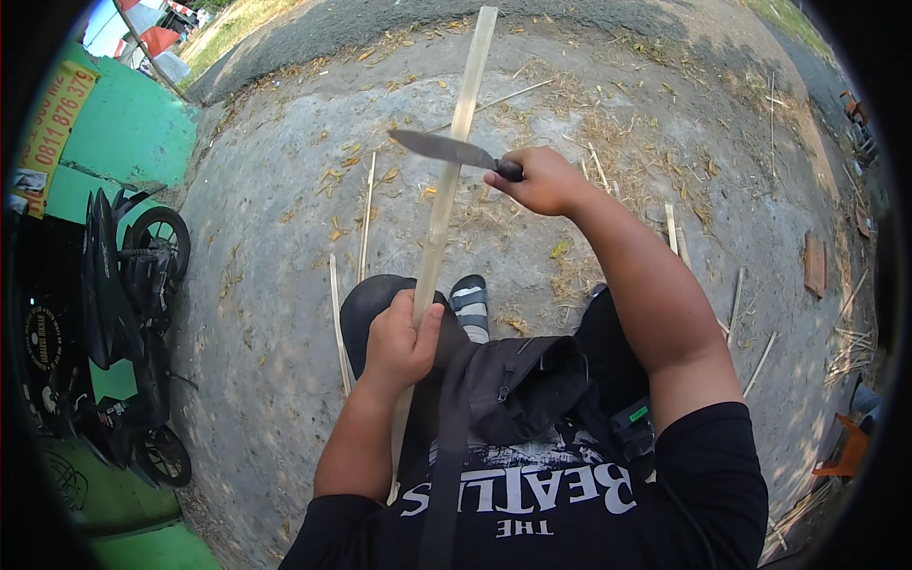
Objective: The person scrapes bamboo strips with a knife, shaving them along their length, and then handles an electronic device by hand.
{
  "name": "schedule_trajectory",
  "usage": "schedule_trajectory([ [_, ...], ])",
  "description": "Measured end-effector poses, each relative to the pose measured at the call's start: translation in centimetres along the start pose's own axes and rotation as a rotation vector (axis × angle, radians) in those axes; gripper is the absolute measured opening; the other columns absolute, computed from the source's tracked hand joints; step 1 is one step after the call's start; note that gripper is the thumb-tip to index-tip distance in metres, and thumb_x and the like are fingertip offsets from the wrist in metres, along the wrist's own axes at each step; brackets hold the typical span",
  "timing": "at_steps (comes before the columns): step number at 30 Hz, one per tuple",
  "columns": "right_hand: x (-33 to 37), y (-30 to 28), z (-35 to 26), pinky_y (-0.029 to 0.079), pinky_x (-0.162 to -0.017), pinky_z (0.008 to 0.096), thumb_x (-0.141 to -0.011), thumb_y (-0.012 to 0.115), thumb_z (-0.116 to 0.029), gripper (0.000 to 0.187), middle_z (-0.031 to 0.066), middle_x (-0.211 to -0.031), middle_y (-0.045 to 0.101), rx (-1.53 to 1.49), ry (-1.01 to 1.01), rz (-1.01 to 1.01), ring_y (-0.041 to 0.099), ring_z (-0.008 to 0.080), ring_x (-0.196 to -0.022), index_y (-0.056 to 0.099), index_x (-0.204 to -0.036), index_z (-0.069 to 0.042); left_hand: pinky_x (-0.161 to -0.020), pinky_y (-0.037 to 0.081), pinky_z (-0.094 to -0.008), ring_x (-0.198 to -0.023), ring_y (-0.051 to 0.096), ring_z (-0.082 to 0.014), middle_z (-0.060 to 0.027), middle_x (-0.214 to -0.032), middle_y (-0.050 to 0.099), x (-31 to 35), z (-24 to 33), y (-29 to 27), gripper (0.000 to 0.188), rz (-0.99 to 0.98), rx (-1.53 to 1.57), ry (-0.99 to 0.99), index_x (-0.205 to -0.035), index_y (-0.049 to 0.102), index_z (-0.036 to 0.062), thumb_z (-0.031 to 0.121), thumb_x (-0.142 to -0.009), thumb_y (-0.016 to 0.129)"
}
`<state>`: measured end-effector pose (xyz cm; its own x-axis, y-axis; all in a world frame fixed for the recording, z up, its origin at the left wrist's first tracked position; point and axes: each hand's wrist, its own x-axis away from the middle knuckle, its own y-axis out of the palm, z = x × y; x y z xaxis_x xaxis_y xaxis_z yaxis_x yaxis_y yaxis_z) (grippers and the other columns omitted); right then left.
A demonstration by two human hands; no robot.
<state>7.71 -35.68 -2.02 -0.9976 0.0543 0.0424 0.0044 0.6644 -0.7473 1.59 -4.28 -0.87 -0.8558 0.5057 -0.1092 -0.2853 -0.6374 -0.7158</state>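
Note:
My left hand (pixel 399 340) grips a long pale bamboo strip (pixel 454 152) near its lower part, above my knee. The strip runs from my lap up and away toward the top of the view. My right hand (pixel 544 180) is closed on the dark handle of a knife (pixel 442 149). Its grey blade points left and lies across the strip, touching it about halfway up.
Bare concrete ground (pixel 275 247) is littered with thin bamboo slivers (pixel 365 214) and dry shavings. A black motorcycle (pixel 128 304) stands at the left by a green wall (pixel 123 133). A black bag (pixel 518 385) hangs at my chest. More strips lie at the right (pixel 760 361).

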Motion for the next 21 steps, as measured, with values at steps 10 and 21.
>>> schedule_trajectory([
  [10, 0.8, 0.1, 1.4, 0.042, -0.056, 0.0256, -0.1, 0.065, -0.052, 0.047, 0.0045, -0.074, 0.064, -0.861, 0.03, 0.014, 0.053, 0.0095, -0.057, 0.064, -0.106, -0.006, -0.061, 0.052, -0.0442, -0.067, 0.068, -0.0406, -0.0208, -0.071, 0.066, -0.9, 0.8, -0.3, 0.028, 0.008, 0.058, -0.051, -0.1, 0.062, -0.0014, 0.026, -0.101, 0.064],
  [21, 2.2, 0.6, -2.0, 0.042, -0.049, 0.0268, -0.094, 0.073, -0.053, 0.051, 0.0032, -0.072, 0.061, -1.044, -0.007, 0.062, 0.053, 0.0095, -0.055, 0.063, -0.1, -0.003, -0.057, 0.047, -0.0403, -0.06, 0.063, -0.0352, -0.0172, -0.066, 0.061, -2.8, 3.0, 0.7, 0.034, -0.12, -0.076, 0.057, -0.102, 0.059, -0.0022, 0.03, -0.099, 0.069],
])
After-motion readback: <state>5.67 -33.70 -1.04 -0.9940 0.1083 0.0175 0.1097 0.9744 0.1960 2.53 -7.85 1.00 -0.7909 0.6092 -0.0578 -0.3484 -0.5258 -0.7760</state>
